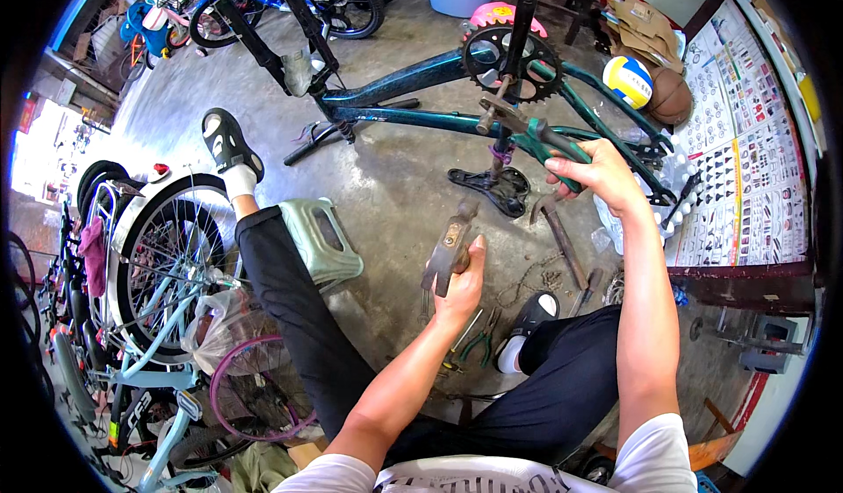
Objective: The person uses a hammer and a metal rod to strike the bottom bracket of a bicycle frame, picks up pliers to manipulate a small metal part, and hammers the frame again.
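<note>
My left hand is closed round a hammer, its worn metal head raised above the floor between my knees. In my right hand are pliers with green handles. Their jaws reach to a rusty metal piece beside the crank; whether they clamp it I cannot tell. A dark teal bicycle frame stands upside down before me, its saddle on the floor. The toothed chainring faces up at the bottom bracket, and a black crank arm points away from me.
A second hammer, a loose chain and green-handled pliers lie on the floor. A pale green stool stands by my left leg. Bicycles and a wheel crowd the left; balls and a parts board are at right.
</note>
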`<state>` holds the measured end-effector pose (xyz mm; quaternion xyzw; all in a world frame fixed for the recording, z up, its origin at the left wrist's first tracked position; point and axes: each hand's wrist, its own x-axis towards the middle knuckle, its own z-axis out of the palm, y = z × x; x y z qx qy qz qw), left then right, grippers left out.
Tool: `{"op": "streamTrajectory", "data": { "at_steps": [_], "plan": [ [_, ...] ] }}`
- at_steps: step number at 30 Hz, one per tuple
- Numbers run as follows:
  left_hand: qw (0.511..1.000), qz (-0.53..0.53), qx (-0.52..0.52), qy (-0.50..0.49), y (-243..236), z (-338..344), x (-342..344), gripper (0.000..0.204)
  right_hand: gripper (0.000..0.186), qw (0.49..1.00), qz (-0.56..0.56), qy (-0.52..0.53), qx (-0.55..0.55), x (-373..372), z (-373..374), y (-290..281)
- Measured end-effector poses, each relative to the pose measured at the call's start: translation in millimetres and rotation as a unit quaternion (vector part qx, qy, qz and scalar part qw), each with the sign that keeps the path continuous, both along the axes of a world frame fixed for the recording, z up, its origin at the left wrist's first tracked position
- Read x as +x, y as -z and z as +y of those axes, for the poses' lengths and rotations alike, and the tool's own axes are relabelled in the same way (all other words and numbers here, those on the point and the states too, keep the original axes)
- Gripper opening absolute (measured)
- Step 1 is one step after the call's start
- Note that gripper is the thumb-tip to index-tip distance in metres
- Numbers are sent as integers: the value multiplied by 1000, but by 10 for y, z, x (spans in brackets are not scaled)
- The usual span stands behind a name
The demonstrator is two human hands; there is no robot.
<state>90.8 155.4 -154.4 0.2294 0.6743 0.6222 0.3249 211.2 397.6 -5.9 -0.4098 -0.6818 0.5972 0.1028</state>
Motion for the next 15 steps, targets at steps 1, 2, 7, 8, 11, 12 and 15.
{"op": "streamTrajectory", "data": {
  "at_steps": [1,2,7,8,11,12,15],
  "plan": [
    [1000,24,7,-6,-20,-9,-13,31,33,1000,-6,-3,-3,6,4,-7],
    [999,47,13,-12,-45,-22,-24,30,35,1000,-11,-5,-6,21,15,-10],
    [956,207,200,-49,-1302,-186,-197,27,37,1000,-14,-7,-9,63,33,-26],
    [917,160,358,-69,-1420,-139,-213,27,36,1000,-10,-7,-7,37,8,-38],
    [916,157,360,-82,-958,-131,-370,23,36,1000,3,-16,-8,-5,68,-81],
    [939,118,313,-85,-797,-121,-312,25,36,999,14,-27,-13,4,63,-81],
    [974,36,202,-98,-503,356,-245,30,36,1000,0,7,18,81,17,-57]
  ]
}}
